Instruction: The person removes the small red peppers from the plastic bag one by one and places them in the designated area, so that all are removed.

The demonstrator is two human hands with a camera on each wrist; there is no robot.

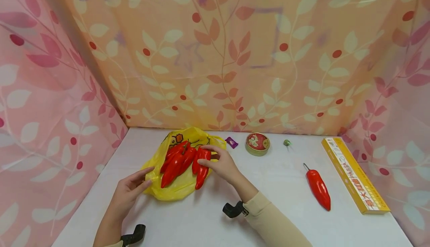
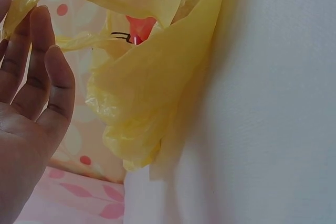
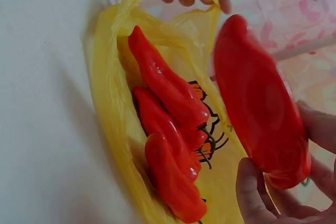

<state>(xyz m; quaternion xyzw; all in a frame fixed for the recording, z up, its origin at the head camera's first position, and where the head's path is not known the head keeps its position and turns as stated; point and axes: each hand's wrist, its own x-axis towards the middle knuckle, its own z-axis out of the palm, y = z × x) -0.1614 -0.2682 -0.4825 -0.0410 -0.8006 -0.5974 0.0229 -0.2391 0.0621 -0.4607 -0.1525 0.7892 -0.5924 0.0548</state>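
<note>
A yellow plastic bag (image 1: 183, 193) lies opened out on the table, with several red chili peppers (image 1: 173, 170) in its mouth. My right hand (image 1: 220, 164) holds one red chili pepper (image 3: 257, 103) between thumb and fingers, above the bag's right side. At the bag's near left edge, my left hand (image 1: 125, 191) grips the yellow plastic. In the left wrist view its fingers (image 2: 39, 51) touch a gathered strip of the bag, and the thumb is mostly hidden. Peppers with dark stems (image 3: 170, 85) show inside the bag in the right wrist view.
Behind the bag are a purple wrapped candy (image 1: 231, 142), a round red and gold tin (image 1: 257, 144) and a small green item (image 1: 287, 142). Farther right lie another red chili pepper (image 1: 318, 190) and a long yellow pasta box (image 1: 356, 176). Patterned cloth walls (image 1: 218, 52) border the table.
</note>
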